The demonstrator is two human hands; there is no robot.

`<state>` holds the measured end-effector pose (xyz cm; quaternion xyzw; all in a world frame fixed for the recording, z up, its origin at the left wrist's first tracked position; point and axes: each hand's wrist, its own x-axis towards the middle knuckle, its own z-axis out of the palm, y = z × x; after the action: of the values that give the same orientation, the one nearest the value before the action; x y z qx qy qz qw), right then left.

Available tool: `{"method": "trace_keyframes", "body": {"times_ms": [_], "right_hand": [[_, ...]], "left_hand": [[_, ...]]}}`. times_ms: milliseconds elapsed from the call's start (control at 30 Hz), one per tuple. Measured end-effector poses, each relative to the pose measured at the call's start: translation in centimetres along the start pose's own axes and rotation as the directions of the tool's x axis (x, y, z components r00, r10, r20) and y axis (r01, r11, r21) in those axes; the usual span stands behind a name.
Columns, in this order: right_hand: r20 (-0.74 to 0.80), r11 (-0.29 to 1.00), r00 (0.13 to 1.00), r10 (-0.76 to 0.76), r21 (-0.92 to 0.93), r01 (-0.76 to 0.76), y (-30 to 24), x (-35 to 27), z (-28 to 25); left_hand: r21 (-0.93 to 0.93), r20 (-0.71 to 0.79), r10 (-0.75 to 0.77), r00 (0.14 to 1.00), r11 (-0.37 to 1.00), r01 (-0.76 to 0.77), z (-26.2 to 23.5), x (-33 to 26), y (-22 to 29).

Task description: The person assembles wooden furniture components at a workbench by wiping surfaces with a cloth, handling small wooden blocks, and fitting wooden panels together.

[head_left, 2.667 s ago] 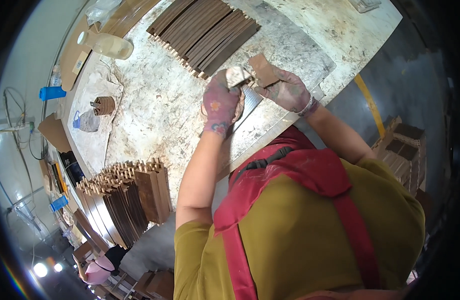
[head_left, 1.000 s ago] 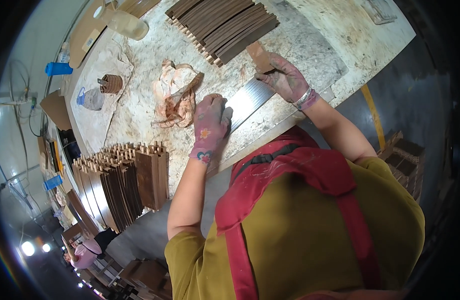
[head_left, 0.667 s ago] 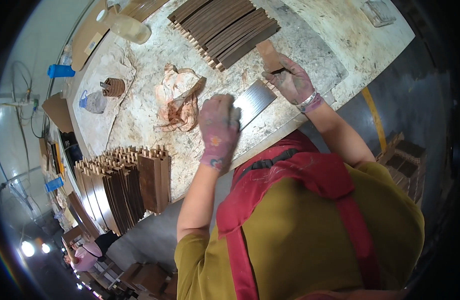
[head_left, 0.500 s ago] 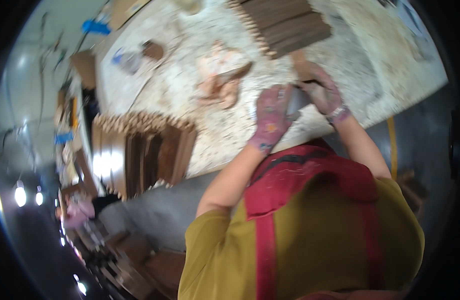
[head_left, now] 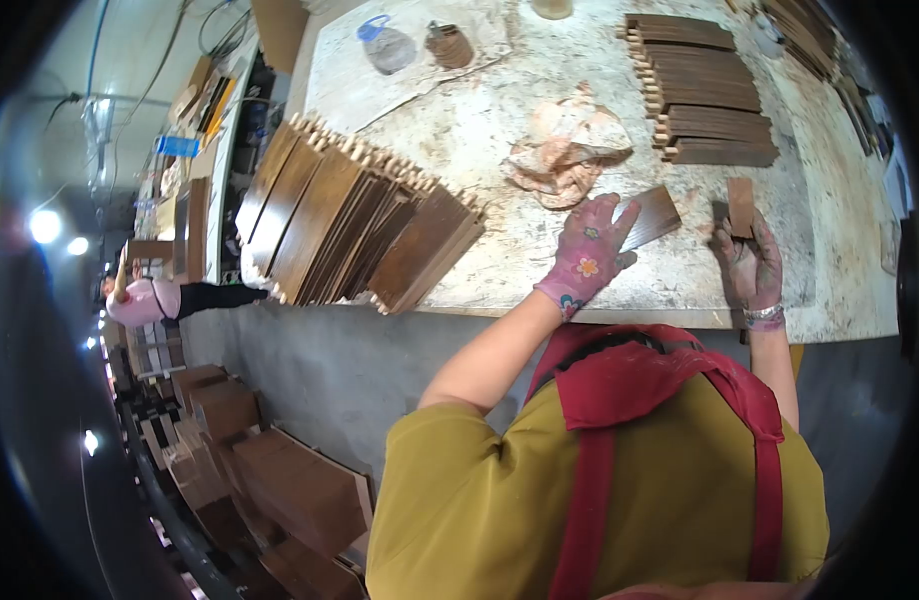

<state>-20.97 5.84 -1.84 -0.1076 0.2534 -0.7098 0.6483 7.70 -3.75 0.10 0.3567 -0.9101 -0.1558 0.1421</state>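
1. Stack of dark wood boards (head_left: pixel 355 225) leaning at the workbench (head_left: pixel 500 200) left edge.
2. Crumpled rag (head_left: pixel 565 150) mid-bench.
3. Left hand (head_left: pixel 590 255), gloved, fingers spread, resting on a dark wood plank (head_left: pixel 652 218).
4. Right hand (head_left: pixel 750 265) pinching a small wood piece (head_left: pixel 742 205) upright on the bench, near the plank.
5. Finished stacks (head_left: pixel 705 90) behind.

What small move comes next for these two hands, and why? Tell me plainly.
Probably bring the small brown wood block in the right hand over to the dark flat wood piece under the gloved left hand. The two pieces lie apart on the stained worktop, each already in a hand.
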Motion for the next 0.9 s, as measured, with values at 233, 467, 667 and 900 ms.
{"method": "trace_keyframes", "body": {"times_ms": [233, 467, 667, 900], "right_hand": [[-0.173, 1.000, 0.985, 0.014, 0.006, -0.013, -1.2, 0.6, -1.5], [-0.080, 0.967, 0.966, 0.247, -0.039, -0.250, 2.9, 0.9, 2.9], [0.057, 0.891, 0.944, 0.325, -0.354, -0.286, 6.6, 3.5, 10.3], [0.350, 0.751, 0.703, 0.619, -0.527, -0.399, 13.5, 7.9, 20.2]], "left_hand": [[-0.017, -0.043, -0.095, 0.995, 0.995, 0.094, -5.4, -5.9, -0.1], [0.038, -0.125, -0.117, 0.985, 0.992, 0.122, -2.2, -7.5, -1.5], [0.025, -0.509, -0.303, 0.805, 0.930, 0.366, -9.1, -12.6, -3.6], [0.086, -0.649, -0.532, 0.544, 0.658, 0.748, -12.0, -20.8, -7.5]]}}
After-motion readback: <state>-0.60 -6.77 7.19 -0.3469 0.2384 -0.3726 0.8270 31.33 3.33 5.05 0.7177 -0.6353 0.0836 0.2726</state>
